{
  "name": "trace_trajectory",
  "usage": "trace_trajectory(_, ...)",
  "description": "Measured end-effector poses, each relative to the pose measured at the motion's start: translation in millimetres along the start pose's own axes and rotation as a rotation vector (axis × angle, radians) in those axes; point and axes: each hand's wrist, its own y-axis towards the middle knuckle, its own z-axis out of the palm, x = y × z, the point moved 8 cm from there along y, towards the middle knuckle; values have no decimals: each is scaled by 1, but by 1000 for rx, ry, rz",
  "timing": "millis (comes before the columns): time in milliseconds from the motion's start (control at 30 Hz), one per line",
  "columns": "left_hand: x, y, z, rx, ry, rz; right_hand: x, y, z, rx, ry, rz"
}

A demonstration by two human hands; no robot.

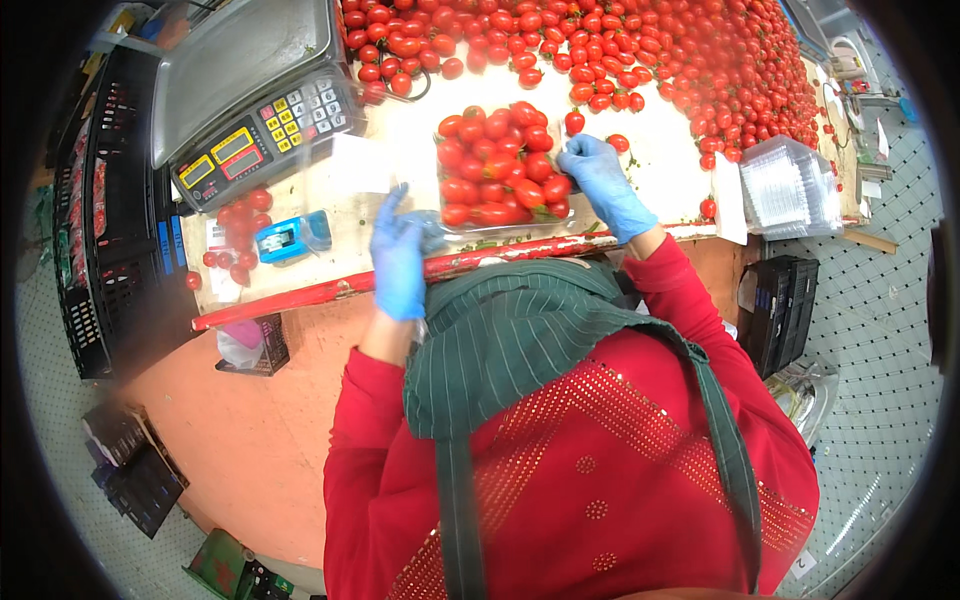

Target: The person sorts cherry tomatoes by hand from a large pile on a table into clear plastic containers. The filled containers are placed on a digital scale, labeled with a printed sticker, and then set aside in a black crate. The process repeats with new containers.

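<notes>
A clear plastic box (pixel 574 217) full of red cherry tomatoes (pixel 499 169) stands near the table's front edge. My right hand (pixel 604 184), in a blue glove, has its fingers curled at the box's right rim. On the left, my left hand (pixel 397 259), also gloved in blue, points its fingers away from me beside the box. A transparent lid (pixel 319 154) seems to spread out on that side; glare blurs its outline. Part of my left hand looks hazy, as if behind clear plastic. Whether it grips the lid cannot be told.
Loose cherry tomatoes (pixel 720 60) cover the table's back and right. A weighing scale (pixel 262 131) stands back left, with a blue device (pixel 292 236) before it. Nested clear boxes (pixel 787 187) sit at the right. Black crates (pixel 124 217) stand left of the table.
</notes>
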Motion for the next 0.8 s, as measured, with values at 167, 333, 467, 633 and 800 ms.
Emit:
trace_trajectory(167,-6,10,-18,-9,-32,-7,3,-4,12,-17,67,-48)
trace_trajectory(333,-9,10,-16,61,-4,6,-6,-5,11,-85,74,64)
trace_trajectory(467,-8,19,-31,-32,-37,-94,-2,-6,18,-10,28,26)
trace_trajectory(633,-5,20,-28,99,-2,-38,-2,-5,19,-6,-6,-32)
trace_trajectory(800,-32,20,-28,112,77,46,11,-15,24,-76,-28,-58)
